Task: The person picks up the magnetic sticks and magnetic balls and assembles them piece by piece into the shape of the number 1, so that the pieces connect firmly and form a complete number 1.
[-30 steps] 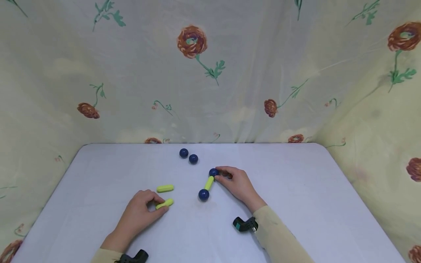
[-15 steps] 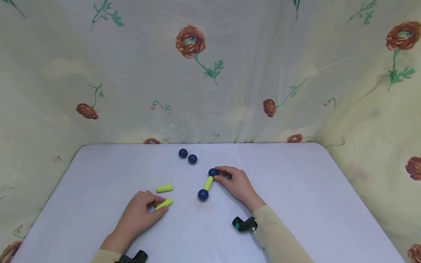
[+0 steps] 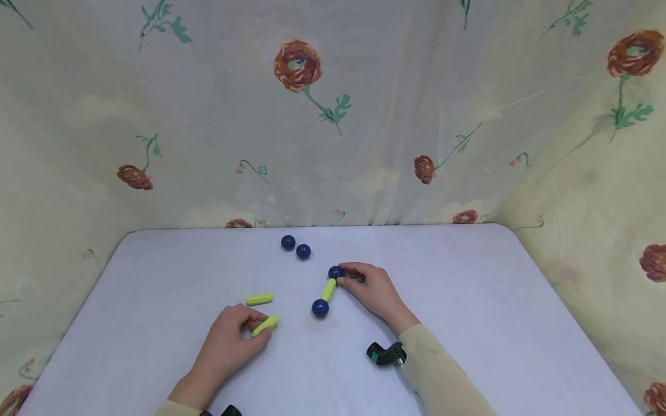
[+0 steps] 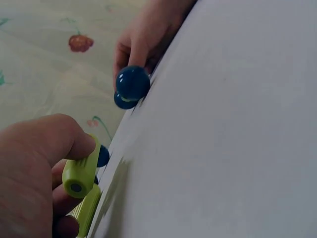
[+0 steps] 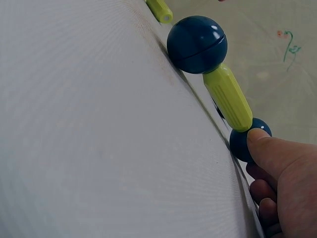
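Observation:
My left hand (image 3: pixel 231 341) pinches a yellow-green rod (image 3: pixel 265 326) between thumb and fingers; in the left wrist view the rod (image 4: pixel 81 171) shows a grey round spot on its end. With thumb and fingers my right hand (image 3: pixel 376 292) holds the far blue ball (image 3: pixel 335 272) of a joined piece. That piece is a yellow-green rod (image 3: pixel 328 290) with a blue ball at either end, its near ball (image 3: pixel 319 308) lying toward the middle of the table. In the right wrist view the thumb presses on the held ball (image 5: pixel 240 144).
A second loose yellow-green rod (image 3: pixel 259 299) lies just beyond my left hand. Farther back, two loose blue balls (image 3: pixel 288 242) (image 3: pixel 303 251) sit close together on the white table (image 3: pixel 442 260). A flowered cloth (image 3: pixel 364 173) hangs behind the table.
My left hand has lifted slightly and shifted a little to the right with the rod in its fingers. The right hand and the joined piece stay in place.

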The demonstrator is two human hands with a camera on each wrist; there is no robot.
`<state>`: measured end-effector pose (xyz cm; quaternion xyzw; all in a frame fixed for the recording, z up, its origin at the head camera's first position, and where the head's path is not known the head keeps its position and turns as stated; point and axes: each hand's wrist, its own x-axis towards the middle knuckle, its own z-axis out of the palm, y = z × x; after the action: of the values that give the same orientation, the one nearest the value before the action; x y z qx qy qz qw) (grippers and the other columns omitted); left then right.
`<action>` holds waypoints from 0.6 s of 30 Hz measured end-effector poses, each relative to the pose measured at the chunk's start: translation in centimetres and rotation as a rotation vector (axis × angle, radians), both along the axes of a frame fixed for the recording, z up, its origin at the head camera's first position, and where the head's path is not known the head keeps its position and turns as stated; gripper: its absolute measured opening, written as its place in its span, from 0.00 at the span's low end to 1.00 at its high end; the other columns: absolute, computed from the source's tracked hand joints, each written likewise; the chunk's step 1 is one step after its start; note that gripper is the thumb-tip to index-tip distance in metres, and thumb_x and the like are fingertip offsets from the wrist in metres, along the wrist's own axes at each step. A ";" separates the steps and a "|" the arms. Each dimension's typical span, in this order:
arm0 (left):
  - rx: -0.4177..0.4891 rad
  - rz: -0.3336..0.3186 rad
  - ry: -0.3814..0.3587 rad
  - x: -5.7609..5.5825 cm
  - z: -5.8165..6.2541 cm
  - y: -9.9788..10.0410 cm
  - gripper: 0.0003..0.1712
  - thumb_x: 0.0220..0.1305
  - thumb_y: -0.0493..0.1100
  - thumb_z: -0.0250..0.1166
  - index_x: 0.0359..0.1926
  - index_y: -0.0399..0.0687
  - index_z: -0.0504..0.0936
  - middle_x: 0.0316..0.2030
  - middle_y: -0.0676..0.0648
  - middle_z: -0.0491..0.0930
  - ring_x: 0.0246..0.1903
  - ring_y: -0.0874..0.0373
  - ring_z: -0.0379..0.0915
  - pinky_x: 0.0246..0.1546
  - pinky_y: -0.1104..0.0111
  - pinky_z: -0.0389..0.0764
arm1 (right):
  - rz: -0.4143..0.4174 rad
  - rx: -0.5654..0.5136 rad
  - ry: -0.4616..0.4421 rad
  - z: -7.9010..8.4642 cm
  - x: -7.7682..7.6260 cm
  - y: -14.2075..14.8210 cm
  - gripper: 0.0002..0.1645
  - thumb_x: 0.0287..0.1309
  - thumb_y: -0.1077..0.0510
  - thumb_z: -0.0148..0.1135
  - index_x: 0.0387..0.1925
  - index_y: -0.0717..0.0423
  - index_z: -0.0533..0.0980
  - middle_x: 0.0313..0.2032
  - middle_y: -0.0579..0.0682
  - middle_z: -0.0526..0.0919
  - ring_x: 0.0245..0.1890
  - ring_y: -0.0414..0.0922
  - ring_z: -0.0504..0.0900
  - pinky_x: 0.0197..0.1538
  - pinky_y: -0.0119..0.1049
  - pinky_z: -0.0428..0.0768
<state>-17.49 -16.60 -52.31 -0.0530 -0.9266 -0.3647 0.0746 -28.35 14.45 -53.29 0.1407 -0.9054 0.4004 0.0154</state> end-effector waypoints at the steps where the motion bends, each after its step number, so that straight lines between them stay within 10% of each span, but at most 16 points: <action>1: -0.002 0.005 -0.007 0.1 0.0 0.2 0.10 0.51 0.47 0.77 0.34 0.57 0.85 0.27 0.62 0.74 0.33 0.62 0.66 0.37 0.63 0.71 | -0.001 0.000 0.000 0.0 0.0 0.0 0.21 0.61 0.44 0.68 0.56 0.40 0.81 0.45 0.37 0.83 0.42 0.35 0.80 0.48 0.37 0.78; 18: -0.016 0.012 0.006 0.9 0.1 2.9 0.10 0.52 0.50 0.76 0.34 0.58 0.85 0.24 0.64 0.72 0.32 0.63 0.65 0.36 0.65 0.71 | 0.004 -0.010 0.016 0.2 0.2 0.0 0.21 0.62 0.45 0.67 0.55 0.41 0.81 0.44 0.37 0.83 0.41 0.36 0.80 0.47 0.39 0.78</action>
<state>-16.62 -13.67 -52.22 -0.0491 -0.9295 -0.3568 0.0790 -28.11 14.42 -53.05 0.1454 -0.9030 0.4036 0.0223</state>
